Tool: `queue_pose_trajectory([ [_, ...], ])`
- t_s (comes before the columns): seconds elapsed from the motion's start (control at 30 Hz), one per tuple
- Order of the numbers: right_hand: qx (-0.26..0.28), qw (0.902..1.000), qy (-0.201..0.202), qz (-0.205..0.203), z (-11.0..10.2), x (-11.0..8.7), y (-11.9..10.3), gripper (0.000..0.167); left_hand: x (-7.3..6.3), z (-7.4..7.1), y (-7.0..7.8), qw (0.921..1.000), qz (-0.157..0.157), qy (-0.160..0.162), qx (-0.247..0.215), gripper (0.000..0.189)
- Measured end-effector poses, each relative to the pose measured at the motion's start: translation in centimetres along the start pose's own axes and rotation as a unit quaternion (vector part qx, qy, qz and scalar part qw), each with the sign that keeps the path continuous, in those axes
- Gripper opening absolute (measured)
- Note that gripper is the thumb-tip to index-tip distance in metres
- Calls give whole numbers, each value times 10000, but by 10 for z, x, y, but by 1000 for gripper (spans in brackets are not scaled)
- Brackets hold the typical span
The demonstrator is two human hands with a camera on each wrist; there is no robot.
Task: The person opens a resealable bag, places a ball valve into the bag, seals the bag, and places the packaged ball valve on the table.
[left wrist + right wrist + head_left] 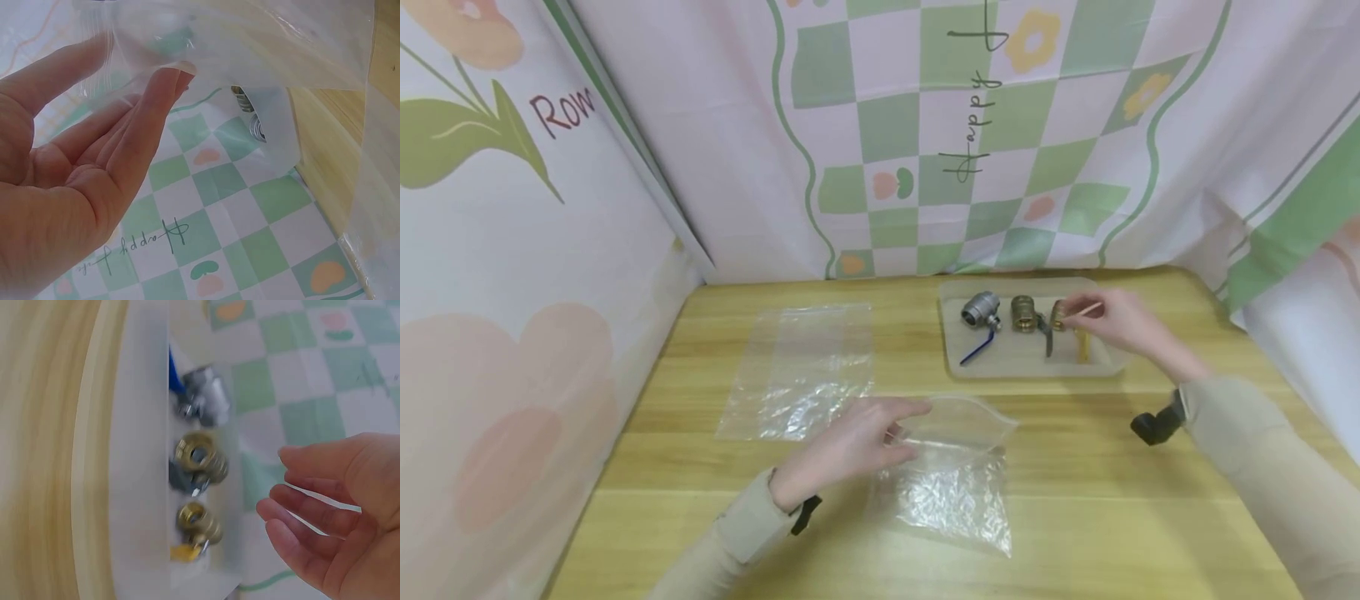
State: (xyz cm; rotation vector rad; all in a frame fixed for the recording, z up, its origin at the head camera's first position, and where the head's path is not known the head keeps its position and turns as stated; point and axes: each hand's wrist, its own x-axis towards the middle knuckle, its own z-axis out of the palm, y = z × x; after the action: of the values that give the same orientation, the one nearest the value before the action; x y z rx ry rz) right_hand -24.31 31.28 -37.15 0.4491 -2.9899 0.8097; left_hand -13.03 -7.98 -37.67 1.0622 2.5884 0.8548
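Observation:
My left hand (857, 442) is at the left side of a clear zip bag (955, 492), its thumb and forefinger spread at the parted mouth. In the left wrist view, the bag's film (281, 44) overlaps some of the fingers (144, 119). My right hand (1112, 321) is over the right end of a translucent tray (955, 358), fingers apart and holding nothing. Nearest to it is a small brass ball valve (199, 522) with a yellow handle (1082, 346). A larger brass valve (1023, 314) with a grey handle and a silver valve (981, 309) with a blue handle lie left of it.
Another clear plastic bag (805, 367) lies flat on the wooden table (700, 492), left of the tray. Patterned cloth (895, 142) hangs behind the table, and printed cloth walls stand at both sides.

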Motion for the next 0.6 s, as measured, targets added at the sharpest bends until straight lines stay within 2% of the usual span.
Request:
queue_pose_trajectory([
  [0.23, -158, 9985, -308, 435, -1, 13, 29, 40, -1, 2, -1, 10000, 27, 10, -13, 56],
  [0.47, -201, 9922, -789, 939, -5, 23, 38, 43, -1, 1, -3, 9999, -15, -14, -164, 55],
  [0.6, -461, 9862, -1040, 1206, -5, 27, 42, 42, 0, 1, -3, 10000, -11, -29, -91, 56],
])
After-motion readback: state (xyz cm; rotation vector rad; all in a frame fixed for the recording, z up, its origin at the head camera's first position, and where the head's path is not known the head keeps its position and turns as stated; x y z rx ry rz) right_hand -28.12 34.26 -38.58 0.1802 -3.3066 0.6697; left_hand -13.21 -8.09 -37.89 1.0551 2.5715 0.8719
